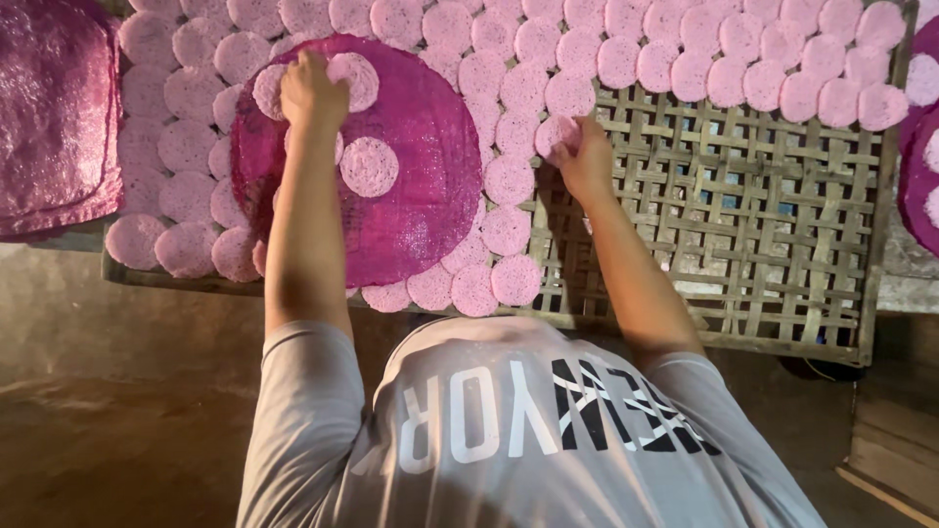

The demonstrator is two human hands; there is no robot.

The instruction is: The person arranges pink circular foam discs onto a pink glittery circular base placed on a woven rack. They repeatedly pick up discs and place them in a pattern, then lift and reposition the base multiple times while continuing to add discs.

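Reaching across a woven bamboo rack (743, 225), the person works with both hands among rows of small pale pink discs. The discs lie flat and overlapping like scales, filling the rack's left end and running in a band along its far edge; that packing looks meant to fit many on the lattice while each keeps a face open to the air. The rack's near right part is bare slats.

A large round magenta mat (411, 176) rests on top of the discs toward the rack's left end, serving as a carrier: one loose disc (369, 166) sits near its middle, and two more lie at its far edge.

The left hand (311, 93) rests at that far edge of the mat, fingers curled down onto a disc there (354, 78); the grip looks pressed on it rather than closed round it, though the fingertips are hidden by the back of the hand, so I cannot tell how firmly.

The right hand (585, 156) is at the boundary between the filled rows and the bare slats, fingers and thumb pinched together on the edge of a single held disc (556, 135), kept nearly flat just over the lattice, touching or just beside its neighbours.

A stack of darker magenta mats (54, 117) lies off the rack's left end.
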